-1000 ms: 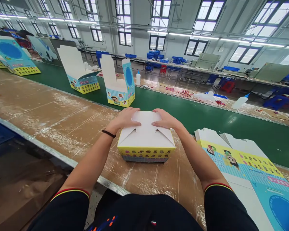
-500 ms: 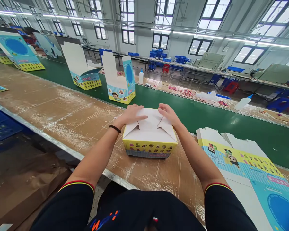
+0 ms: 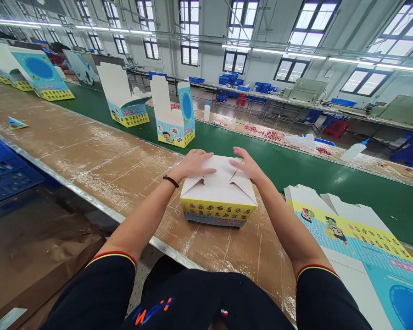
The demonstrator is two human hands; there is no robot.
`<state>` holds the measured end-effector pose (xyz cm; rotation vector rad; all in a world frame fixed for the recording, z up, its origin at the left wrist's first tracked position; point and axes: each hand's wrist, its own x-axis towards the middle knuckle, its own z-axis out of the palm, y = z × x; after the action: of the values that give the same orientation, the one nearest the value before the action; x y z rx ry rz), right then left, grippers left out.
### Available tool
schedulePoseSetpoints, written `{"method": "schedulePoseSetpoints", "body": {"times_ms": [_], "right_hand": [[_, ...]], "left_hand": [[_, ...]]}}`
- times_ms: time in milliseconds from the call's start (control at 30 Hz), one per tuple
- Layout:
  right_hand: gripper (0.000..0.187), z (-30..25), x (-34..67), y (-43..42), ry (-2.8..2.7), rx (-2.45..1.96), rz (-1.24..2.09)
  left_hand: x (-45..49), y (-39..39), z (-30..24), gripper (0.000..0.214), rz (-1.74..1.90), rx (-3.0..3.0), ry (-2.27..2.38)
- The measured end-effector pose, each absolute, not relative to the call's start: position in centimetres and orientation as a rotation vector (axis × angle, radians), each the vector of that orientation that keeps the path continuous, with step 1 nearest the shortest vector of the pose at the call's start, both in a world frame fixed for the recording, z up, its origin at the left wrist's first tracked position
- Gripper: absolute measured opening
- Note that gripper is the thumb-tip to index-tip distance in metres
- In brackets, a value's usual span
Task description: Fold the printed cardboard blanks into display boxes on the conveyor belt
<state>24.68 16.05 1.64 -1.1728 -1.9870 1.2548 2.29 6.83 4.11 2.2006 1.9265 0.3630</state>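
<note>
White flaps [image 3: 216, 187] look folded in and interlocked on the carton [image 3: 218, 208], set on the desk [image 3: 124, 167]; its underside is hidden. Left hand [image 3: 195, 164] and right hand [image 3: 248, 165] are spread loosely at its far corners, nothing gripped, contact unclear. Flat blanks [image 3: 353, 229] at right are yet to be erected

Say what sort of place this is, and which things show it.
Probably a factory packing or assembly line: part-folded boxes stand along a long green belt, and flat printed cartons lie stacked at the right.
</note>
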Motion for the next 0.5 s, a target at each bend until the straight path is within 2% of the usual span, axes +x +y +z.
{"method": "schedulePoseSetpoints", "body": {"times_ms": [100,233,333,500], "right_hand": [[0.09,-0.3,25.1,16.8,-1.645,-1.226,1.416],[0.089,-1.1,24.9,17.0,-1.632,-1.298,1.392],[0.089,-0.9,24.8,17.1,-1.638,-1.311,1.357],[0.105,-1.8,25.5,16.5,-1.594,-1.219,1.415]], "left_hand": [[2.5,6.8,4.1,0.079,0.416,2.17,1.923],[2.7,7.0,4.2,0.098,0.249,2.258,1.896],[2.7,7.0,4.3,0.105,0.273,2.281,1.817],[2.1,7.0,3.4,0.09,0.605,2.127,1.769]]}}
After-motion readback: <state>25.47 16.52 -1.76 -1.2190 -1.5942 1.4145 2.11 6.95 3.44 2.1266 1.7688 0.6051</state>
